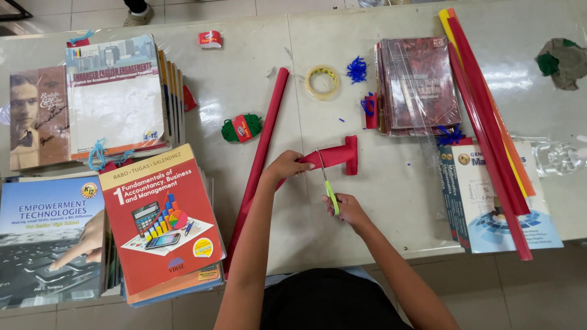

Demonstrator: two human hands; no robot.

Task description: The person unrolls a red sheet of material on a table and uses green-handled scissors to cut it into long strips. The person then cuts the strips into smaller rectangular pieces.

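red paper strip (333,156) lies flat mid-table, its far end folded into a crosspiece. left hand (287,166) pins the near end, fingers closed on it. right hand (345,208) grips green-handled scissors (326,180), blades parted across the strip. step looks like mid-cut; next move calls for closing the blades straight while the paper is held taut. rolled red paper (260,159) just beside; tape roll (322,81) and green string (241,128) beyond; books (162,220) at left.

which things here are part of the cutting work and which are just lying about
In use: left hand holding the red paper strip; right hand working the green-handled scissors.

Lying about: tape roll, green string ball, book stacks, long red roll.
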